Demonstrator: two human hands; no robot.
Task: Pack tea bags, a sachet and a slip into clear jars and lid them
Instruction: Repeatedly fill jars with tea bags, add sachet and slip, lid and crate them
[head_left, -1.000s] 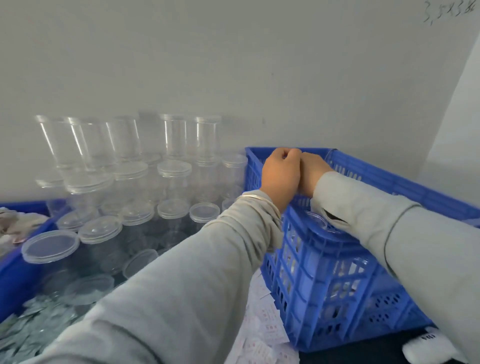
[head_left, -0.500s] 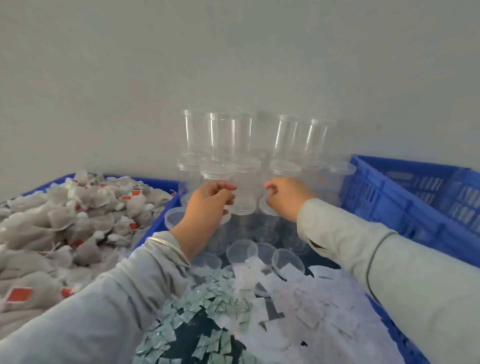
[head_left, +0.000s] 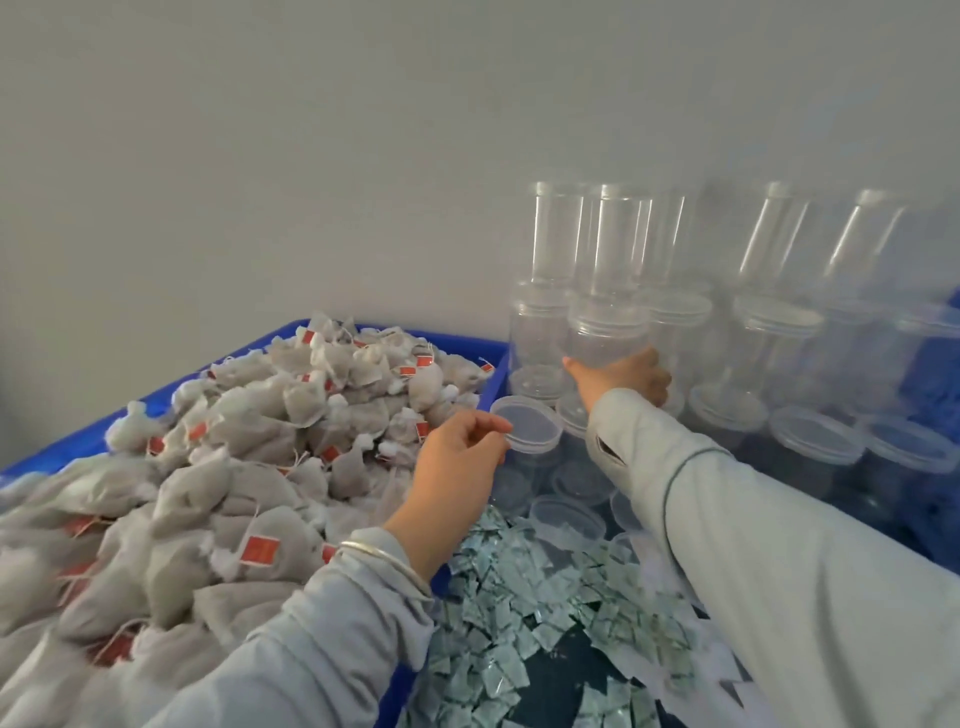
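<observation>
My right hand (head_left: 631, 376) grips a clear lidded jar (head_left: 605, 332) from below, in the stack of clear jars (head_left: 737, 291) against the wall. My left hand (head_left: 460, 457) pinches the near rim of a clear round lid (head_left: 530, 423) that lies on top of another jar. Grey tea bags with red tags (head_left: 249, 457) are heaped in a blue tray (head_left: 498, 374) on the left. Pale green sachets (head_left: 514, 613) and white paper slips (head_left: 670, 582) are strewn on the dark surface in front of me.
Several open jars and loose lids (head_left: 569, 514) lie low between the hands. More lidded jars (head_left: 815, 441) stand to the right, with a blurred blue crate (head_left: 935, 389) at the right edge. A grey wall closes off the back.
The view has swung left from the blue crate to the tea bag tray. Both hands left the crate rim; the right now holds a jar, the left a lid.
</observation>
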